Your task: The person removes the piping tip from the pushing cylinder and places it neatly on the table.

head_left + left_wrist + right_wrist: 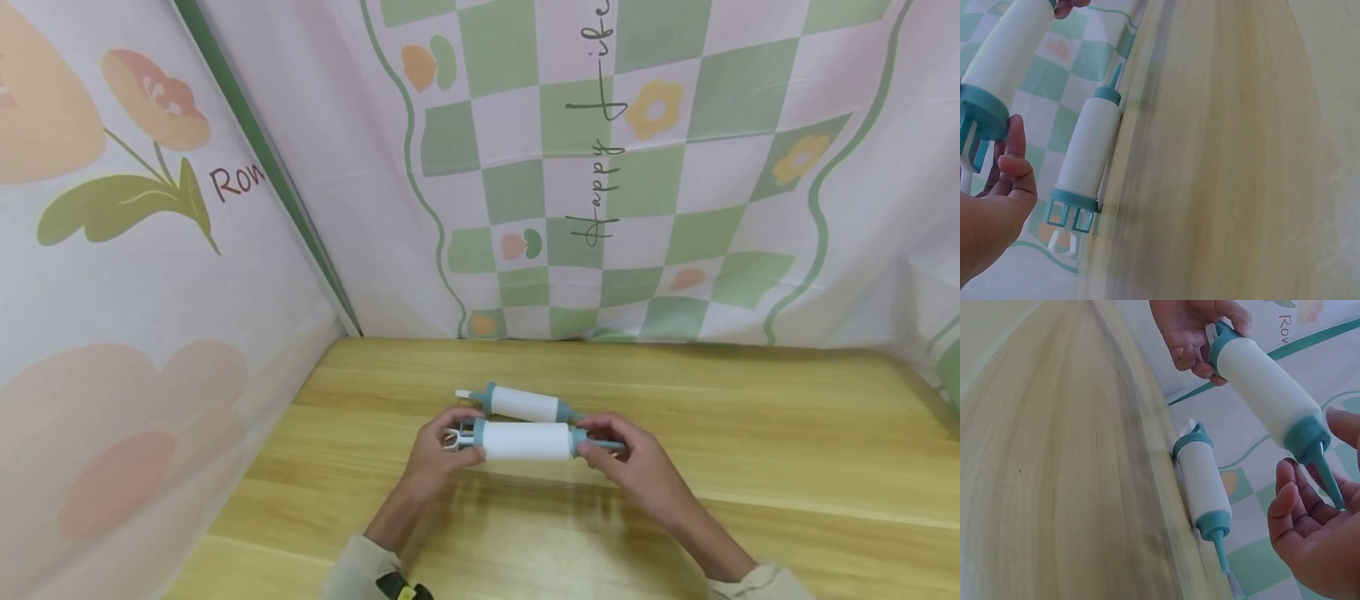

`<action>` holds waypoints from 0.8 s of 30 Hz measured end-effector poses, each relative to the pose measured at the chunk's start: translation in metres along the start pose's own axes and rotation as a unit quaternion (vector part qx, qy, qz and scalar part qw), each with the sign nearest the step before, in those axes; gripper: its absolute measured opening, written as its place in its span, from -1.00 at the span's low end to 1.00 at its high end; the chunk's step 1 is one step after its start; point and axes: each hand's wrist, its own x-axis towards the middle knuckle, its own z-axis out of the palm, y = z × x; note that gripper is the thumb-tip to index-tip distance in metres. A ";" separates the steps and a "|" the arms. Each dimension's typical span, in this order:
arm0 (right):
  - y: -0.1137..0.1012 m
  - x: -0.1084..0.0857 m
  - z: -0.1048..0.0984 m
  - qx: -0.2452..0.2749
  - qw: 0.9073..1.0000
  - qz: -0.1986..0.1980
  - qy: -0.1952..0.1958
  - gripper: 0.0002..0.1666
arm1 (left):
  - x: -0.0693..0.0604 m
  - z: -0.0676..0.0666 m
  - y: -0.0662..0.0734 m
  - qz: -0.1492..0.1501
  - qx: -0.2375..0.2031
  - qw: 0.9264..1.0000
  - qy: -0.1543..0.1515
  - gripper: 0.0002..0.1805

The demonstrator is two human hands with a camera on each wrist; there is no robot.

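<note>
Both hands hold a white piping syringe [527, 441] with teal ends, level above the wooden table. My left hand [433, 457] grips its teal collar at the end with the white plunger handle, thumb and fingers on either side. At the other end, my right hand [633, 454] pinches the teal nozzle collar [1305, 437]; the thin nozzle [1327, 475] points out between thumb and curled fingers in the right wrist view. A second, similar syringe [525, 404] lies on the table just behind, its nozzle partly hidden by the right hand in the head view.
The wooden table [787, 433] stretches out on both sides of the hands. A white curtain with green checks [577, 167] hangs along its back edge, and a flower-printed cloth [150, 292] covers the left side.
</note>
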 end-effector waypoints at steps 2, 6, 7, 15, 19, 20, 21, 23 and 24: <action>-0.001 0.001 0.000 -0.005 1.000 0.018 0.001 -0.61 | 0.000 0.000 0.000 0.002 -0.001 1.000 -0.001 -0.50; -0.005 0.003 0.001 -0.035 0.997 0.065 0.013 -0.55 | 0.000 0.001 0.000 0.006 -0.005 1.000 -0.001 -0.50; -0.007 0.003 0.001 -0.037 0.996 0.077 0.015 -0.54 | 0.001 0.001 0.000 0.007 -0.004 1.000 -0.001 -0.50; -0.012 0.006 0.004 0.004 0.990 0.137 0.035 -0.49 | 0.000 0.001 0.000 0.005 0.000 1.000 0.000 -0.51; -0.011 0.007 0.006 0.024 0.989 0.141 0.036 -0.55 | 0.000 0.002 0.001 0.004 0.003 1.000 -0.002 -0.49; -0.011 0.007 0.006 0.028 0.989 0.140 0.036 -0.57 | 0.000 0.002 0.001 0.003 0.004 1.000 -0.002 -0.49; -0.011 0.007 0.006 0.032 0.989 0.141 0.034 -0.59 | 0.000 0.003 0.001 0.002 0.006 1.000 -0.002 -0.49; -0.011 0.007 0.005 0.034 0.990 0.134 0.030 -0.61 | 0.000 0.003 0.001 0.001 0.008 1.000 -0.002 -0.49; -0.011 0.006 0.005 0.033 0.990 0.131 0.028 -0.61 | 0.001 0.003 0.001 0.001 0.008 1.000 -0.002 -0.49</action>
